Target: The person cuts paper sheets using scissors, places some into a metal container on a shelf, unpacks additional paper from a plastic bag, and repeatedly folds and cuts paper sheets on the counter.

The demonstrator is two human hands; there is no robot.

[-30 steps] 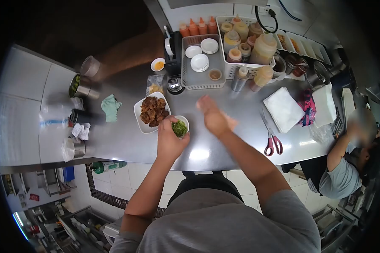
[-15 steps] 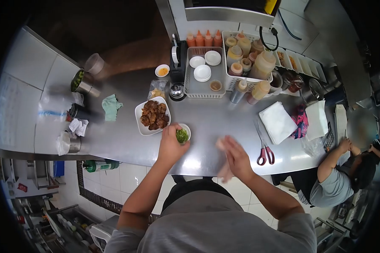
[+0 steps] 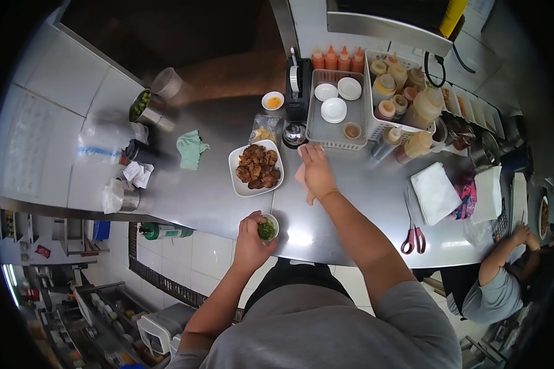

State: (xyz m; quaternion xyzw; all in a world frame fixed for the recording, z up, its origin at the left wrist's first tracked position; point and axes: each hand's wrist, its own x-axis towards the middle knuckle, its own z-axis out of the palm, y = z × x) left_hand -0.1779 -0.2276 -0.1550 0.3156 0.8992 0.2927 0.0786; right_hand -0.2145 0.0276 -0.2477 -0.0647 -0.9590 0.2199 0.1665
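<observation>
My left hand (image 3: 252, 237) is closed around a small white bowl (image 3: 276, 229) of chopped green onions (image 3: 266, 229), at the counter's front edge. With fingers stretched forward, my right hand (image 3: 317, 172) presses a pale pink cloth (image 3: 301, 174) on the steel counter; part of the cloth is hidden under the palm. Just left of that hand stands a square white dish (image 3: 240, 184) of browned fried meat pieces (image 3: 257, 166). The fingertips are close to a chrome call bell (image 3: 294, 132).
A grey basket (image 3: 319, 132) holds small white dishes; a white basket (image 3: 373, 123) holds sauce bottles. Scissors (image 3: 413, 240) and folded white towels (image 3: 435, 194) lie to the right. A green cloth (image 3: 191, 149) lies left. A co-worker (image 3: 492, 295) is at far right.
My right hand has moved forward with the pink cloth to beside the meat dish. My left hand has drawn the green onion bowl back towards me. The view has shifted too.
</observation>
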